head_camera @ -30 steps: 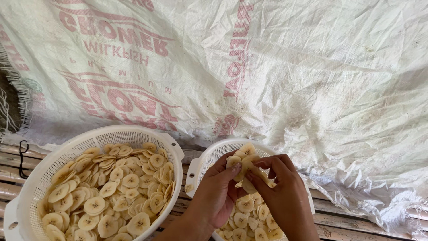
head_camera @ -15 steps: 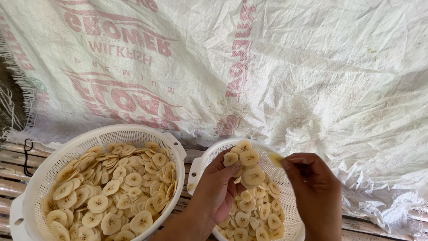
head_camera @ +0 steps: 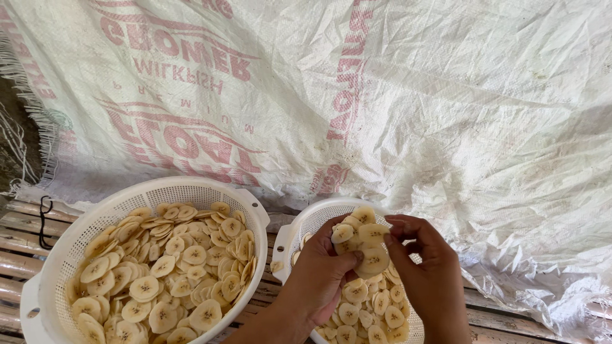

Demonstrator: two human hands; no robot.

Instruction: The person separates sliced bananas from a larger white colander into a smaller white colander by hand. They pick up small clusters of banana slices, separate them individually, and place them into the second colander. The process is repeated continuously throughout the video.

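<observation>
Head view shows my left hand gripping stuck banana slices over the small basket — I'd have the right hand, fingers pinched, peel gently — one slice at a time.

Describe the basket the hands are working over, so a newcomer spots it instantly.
Below the big white woven sack, two white perforated baskets sit on wooden slats. It's the smaller basket, on the right, under both hands; the larger basket beside it is untouched.
</observation>
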